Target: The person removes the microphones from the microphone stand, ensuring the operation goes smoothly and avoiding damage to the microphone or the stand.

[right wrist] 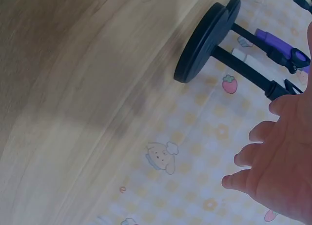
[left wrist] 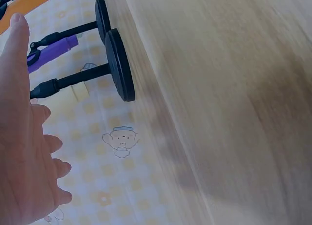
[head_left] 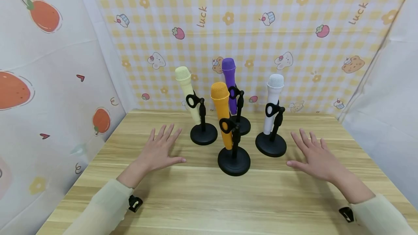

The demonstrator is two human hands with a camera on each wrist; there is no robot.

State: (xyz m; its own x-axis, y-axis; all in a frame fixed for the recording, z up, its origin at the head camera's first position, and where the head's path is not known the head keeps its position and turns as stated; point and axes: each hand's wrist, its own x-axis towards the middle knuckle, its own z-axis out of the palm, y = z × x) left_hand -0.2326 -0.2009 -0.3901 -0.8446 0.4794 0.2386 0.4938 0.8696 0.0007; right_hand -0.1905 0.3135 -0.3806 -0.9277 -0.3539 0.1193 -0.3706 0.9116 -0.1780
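Observation:
Microphones in black round-based stands occupy the middle of the table: a pale yellow microphone (head_left: 187, 82), a purple microphone (head_left: 230, 77), an orange microphone (head_left: 222, 100) nearest the front, and a white microphone (head_left: 273, 90) on the right. Each leans in its stand's clip. My left hand (head_left: 160, 151) is spread palm down, left of the yellow microphone's stand (head_left: 204, 135), touching none of them. Fingers apart, my right hand (head_left: 315, 157) is held right of the white microphone's stand (head_left: 271, 145). Both hands hold nothing. In the left wrist view, the orange microphone (left wrist: 29, 8) is partly cut off.
The wooden table (head_left: 196, 198) ends at a checkered cloth (head_left: 196, 46) behind the stands. Printed white cloth (head_left: 58, 64) hangs at the left, and a pale cloth (head_left: 385, 100) at the right. Black wrist devices (head_left: 134, 203) show at both sleeves.

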